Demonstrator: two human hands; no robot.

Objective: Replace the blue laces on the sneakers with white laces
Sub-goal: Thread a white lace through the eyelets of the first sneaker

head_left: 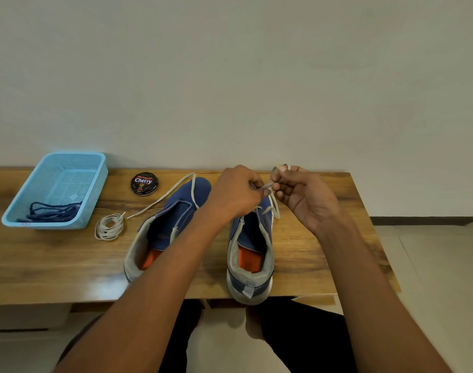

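Two blue sneakers with grey collars and orange insoles stand on the wooden table, heels toward me. Over the right sneaker, my left hand and my right hand each pinch part of a white lace that runs through its eyelets. The left sneaker has no lace in its eyelets; a loose end of the white lace trails across its toe onto the table. A coiled white lace lies left of it. The blue laces sit in a light blue basket.
A round black tin of Cherry shoe polish stands behind the left sneaker near the wall. The table's front edge runs just below the heels, and its right edge drops to a tiled floor. My knees show under the table.
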